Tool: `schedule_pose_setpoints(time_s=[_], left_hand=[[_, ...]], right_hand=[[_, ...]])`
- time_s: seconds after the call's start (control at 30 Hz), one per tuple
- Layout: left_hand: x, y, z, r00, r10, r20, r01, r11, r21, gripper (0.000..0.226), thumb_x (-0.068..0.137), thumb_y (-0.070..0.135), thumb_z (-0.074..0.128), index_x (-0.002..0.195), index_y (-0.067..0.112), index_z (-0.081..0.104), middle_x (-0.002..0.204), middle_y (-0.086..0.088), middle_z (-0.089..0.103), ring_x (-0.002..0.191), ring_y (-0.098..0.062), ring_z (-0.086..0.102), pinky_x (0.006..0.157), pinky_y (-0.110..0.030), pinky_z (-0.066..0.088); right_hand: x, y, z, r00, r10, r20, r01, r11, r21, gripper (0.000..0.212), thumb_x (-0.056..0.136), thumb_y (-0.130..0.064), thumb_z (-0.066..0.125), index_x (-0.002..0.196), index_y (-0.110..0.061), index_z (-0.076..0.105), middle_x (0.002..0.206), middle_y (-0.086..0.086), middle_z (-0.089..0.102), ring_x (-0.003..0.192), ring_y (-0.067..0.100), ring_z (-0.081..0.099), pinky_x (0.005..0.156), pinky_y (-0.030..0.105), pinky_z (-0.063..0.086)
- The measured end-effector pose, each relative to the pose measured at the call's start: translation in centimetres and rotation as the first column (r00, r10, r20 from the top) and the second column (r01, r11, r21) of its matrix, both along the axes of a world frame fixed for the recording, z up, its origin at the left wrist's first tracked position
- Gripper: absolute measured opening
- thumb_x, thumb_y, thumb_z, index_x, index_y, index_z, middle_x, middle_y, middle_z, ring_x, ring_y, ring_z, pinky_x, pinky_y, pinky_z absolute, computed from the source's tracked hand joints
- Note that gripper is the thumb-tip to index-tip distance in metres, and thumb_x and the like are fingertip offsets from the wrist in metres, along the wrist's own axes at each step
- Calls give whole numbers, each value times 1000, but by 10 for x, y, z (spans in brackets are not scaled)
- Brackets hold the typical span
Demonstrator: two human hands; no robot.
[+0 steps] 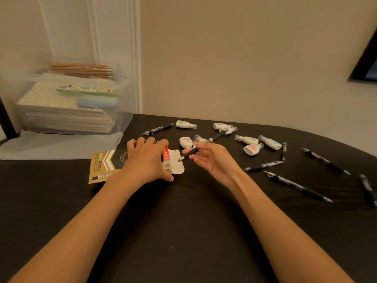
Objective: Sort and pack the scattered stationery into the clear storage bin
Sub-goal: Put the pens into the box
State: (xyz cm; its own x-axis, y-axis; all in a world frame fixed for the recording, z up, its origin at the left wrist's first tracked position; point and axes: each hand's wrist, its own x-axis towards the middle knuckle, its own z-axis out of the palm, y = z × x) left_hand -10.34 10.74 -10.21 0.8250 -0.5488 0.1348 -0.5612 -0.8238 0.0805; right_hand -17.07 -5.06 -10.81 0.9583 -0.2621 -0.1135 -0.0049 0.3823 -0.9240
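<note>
Two hands: both at work near the middle of the black table [183, 231].
Left hand [146, 158]: palm down, fingers curled over the far edge of the gold-and-black box [102, 166], thumb at its near edge, grasping it.
Box: lies flat, its white end flap [177, 163] open toward three o'clock.
Right hand [212, 160]: palm turned up, pinching the held pen [201, 148] between thumb and fingers.
Held pen: tilted, tip toward eight o'clock, just at the flap; whether they touch is unclear.
Clear storage bin [123, 119]: at ten o'clock from the hands, holding stacked notebooks [61, 115] with pencils [81, 69] on top.
Clear lid [51, 148]: flat on the table, just in front of the bin.
Correction tapes [247, 140]: scattered from twelve to two o'clock of the right hand.
Loose pens [297, 186]: mostly at three o'clock, well apart; one lies at twelve o'clock of the left hand.
</note>
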Motion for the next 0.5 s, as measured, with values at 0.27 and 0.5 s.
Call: schedule_pose_setpoints(time_s=[0.27,0.5], left_hand=[[-14,-10,-4,993,-109,52,110,994,-15,98,67,66,66,146,31,19,144,2,34,137,-21,25,114,-42,4],[-8,-6,-6,990,-110,84,116,991,-68,98,67,66,66,146,31,19,144,4,34,136,-19,25,114,-40,2]], right_hand=[[-11,0,-8,997,-77,25,79,994,-81,17,87,2,58,101,-7,61,96,9,67,79,13,69,62,18,54],[-9,4,-7,996,35,80,-36,999,11,24,93,-17,51,108,-1,62,100,12,65,80,17,69,62,21,55]])
